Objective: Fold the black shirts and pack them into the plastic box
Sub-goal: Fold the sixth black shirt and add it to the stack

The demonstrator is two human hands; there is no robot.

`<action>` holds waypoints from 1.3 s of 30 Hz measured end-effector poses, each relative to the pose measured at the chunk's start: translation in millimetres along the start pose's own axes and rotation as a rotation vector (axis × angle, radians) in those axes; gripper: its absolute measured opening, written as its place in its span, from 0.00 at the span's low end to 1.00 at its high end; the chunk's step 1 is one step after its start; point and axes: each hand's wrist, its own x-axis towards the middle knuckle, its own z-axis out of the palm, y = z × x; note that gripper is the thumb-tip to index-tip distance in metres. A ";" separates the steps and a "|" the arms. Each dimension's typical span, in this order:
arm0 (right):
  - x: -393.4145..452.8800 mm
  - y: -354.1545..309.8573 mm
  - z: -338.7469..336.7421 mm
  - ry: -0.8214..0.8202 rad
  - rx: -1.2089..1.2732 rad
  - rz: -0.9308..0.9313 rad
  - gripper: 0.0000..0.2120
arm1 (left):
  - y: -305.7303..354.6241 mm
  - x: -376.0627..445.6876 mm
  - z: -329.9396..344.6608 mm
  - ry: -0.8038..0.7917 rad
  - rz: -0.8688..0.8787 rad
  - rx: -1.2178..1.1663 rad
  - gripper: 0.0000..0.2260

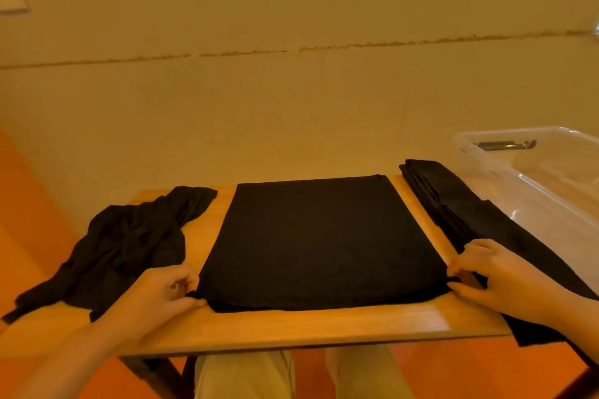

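A black shirt (317, 236) lies flat in the middle of the wooden table (291, 327), folded into a neat rectangle. My left hand (162, 298) pinches its near left corner. At the near right corner, my right hand (499, 278) pinches the cloth between thumb and fingers. A crumpled black shirt (123, 246) lies in a heap at the left of the table. Along the right edge sits a stack of folded black shirts (460, 210), partly under my right hand. The clear plastic box (531, 178) stands beyond the stack at the far right.
The table is narrow; its near edge is just above my knees. A pale wall rises right behind the far edge. The floor on both sides is orange. A dark metal object (505, 145) shows through the box wall.
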 end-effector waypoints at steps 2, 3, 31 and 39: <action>-6.4 -5.3 -0.4 -0.020 -0.031 0.001 0.24 | -3.3 -12.9 2.0 -0.014 0.000 -0.008 0.18; -8.3 -9.2 -1.5 -0.034 -0.031 0.007 0.25 | -4.7 -18.4 2.2 -0.017 -0.010 -0.014 0.19; 153.9 -20.3 59.0 -0.166 -0.041 0.345 0.30 | 31.9 148.1 61.0 -0.039 -0.163 0.306 0.27; 168.8 10.6 75.2 -0.194 -0.146 0.540 0.33 | -7.1 174.8 66.1 -0.155 -0.354 0.392 0.33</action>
